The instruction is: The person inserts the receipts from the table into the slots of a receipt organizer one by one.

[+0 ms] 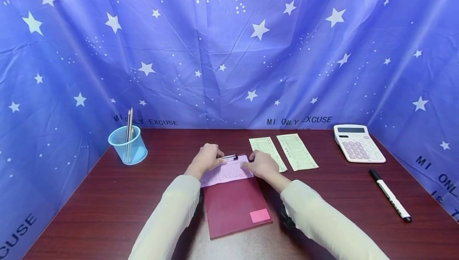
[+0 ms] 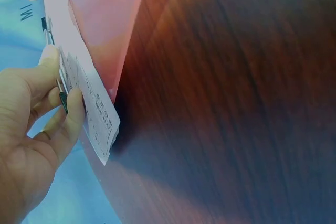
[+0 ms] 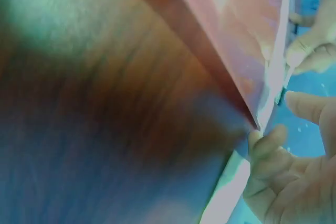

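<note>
We see the dark red board lying flat at the middle of the table, with a printed pink slip across its top end and a small pink label at its near right corner. Our left hand pinches the wire clip at the board's far edge between thumb and fingers. Our right hand touches the slip's right end by the board's far right corner; the right wrist view is blurred, so we cannot tell whether its fingers grip there or only rest. Two pale green slips lie just beyond that hand. Farther right we have a calculator and a marker; at far left, a blue mesh cup holds pencils.
</note>
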### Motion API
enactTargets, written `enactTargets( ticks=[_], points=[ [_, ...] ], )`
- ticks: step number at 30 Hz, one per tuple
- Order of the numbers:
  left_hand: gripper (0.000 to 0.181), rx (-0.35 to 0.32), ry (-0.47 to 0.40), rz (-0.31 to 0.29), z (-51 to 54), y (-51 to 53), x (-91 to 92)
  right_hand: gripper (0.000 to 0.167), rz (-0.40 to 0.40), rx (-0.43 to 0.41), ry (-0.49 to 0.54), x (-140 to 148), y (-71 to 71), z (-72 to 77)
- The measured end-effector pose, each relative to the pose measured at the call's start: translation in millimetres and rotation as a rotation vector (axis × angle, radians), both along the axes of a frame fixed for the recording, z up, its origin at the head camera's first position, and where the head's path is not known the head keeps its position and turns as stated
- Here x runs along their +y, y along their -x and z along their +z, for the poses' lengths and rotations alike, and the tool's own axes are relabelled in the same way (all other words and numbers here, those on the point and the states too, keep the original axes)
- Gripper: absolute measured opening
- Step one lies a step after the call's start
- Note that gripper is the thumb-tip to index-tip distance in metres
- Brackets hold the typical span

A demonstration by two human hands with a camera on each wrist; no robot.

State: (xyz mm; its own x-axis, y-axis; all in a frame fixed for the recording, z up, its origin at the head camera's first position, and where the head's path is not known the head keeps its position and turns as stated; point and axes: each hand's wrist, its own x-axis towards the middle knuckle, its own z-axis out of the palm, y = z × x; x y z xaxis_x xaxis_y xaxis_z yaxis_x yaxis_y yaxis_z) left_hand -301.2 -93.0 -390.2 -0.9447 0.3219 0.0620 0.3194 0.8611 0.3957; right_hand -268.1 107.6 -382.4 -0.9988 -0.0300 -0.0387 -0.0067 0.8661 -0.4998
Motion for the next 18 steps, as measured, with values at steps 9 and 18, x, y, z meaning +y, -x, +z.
enactTargets(
  ticks=[9, 18],
  points=[
    [0.019, 0.024, -0.001, -0.011, -0.4, -0.6, -0.4, 0.027, 0.211, 0.003, 0.317, 48.9, 7.3, 19.4],
    [0.018, 0.039, -0.004, -0.012, -1.2, -0.2, -0.9, 0.037, 0.209, -0.021, 0.403, 106.4, 10.2, 32.4]
  ],
)
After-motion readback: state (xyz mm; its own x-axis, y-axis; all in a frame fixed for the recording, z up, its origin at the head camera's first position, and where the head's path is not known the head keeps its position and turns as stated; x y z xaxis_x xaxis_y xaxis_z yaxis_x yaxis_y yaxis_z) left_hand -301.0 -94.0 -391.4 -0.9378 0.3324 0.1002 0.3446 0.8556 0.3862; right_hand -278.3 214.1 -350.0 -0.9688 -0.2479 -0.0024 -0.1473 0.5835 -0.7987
